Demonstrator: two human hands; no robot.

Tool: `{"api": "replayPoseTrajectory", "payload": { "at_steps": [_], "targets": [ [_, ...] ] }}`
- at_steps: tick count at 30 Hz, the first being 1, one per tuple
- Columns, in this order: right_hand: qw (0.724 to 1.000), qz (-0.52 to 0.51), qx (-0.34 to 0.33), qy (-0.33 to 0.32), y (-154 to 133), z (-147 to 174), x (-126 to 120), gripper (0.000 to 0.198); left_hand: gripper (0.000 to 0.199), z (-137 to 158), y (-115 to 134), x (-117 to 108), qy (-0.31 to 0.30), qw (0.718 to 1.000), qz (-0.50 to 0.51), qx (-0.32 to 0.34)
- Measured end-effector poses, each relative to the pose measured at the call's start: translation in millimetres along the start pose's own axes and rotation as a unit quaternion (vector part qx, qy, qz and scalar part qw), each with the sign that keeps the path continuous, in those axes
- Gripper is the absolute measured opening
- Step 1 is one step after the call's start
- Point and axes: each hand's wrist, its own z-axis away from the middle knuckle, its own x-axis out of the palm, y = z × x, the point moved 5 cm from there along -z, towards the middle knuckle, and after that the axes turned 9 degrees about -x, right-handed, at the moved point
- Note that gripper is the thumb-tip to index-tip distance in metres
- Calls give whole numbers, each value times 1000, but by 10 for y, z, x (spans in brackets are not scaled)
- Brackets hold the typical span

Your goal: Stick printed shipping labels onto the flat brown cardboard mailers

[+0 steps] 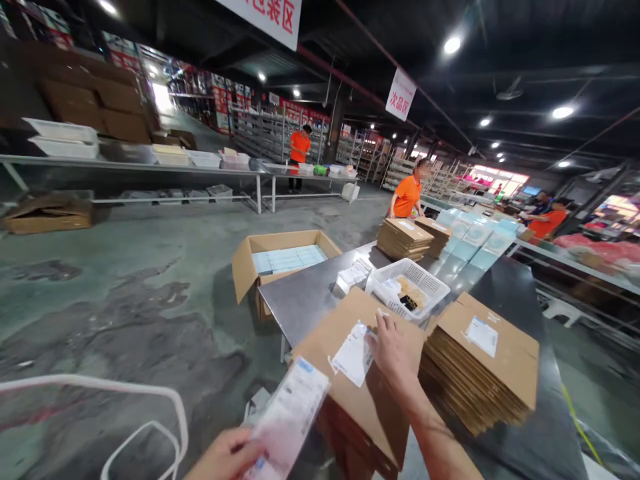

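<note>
Cardboard box [370, 400] lies flat on the table [310, 293], just beside a stack of flattened cartons [480, 373]. Our right hand [393, 350] rests on the box, fingers spread flat, pressing the edge of a white label [354, 355] just left of them. Our left hand [227, 457], farther from the box, pinches a sheet of labels [290, 420]; its long axis points up toward the box. Beyond the box sits 1 white basket [410, 287].
</note>
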Motion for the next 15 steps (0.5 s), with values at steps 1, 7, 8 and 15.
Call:
{"api": "replayPoseTrajectory", "payload": {
  "at_steps": [1,7,8,15],
  "targets": [
    [1000,4,-28,-6,-113,18,52,48,67,44,84,-94,42,999,-2,11],
    [960,-101,-255,-58,-923,718,296,64,49,-22,1166,-67,84,992,-52,76],
    [955,-119,-268,-37,-898,865,281,61,48,-66,1253,-17,77,991,-61,91],
    [912,-257,256,190,886,1598,184,68,60,-85,977,409,32,982,-112,149]
  ]
}}
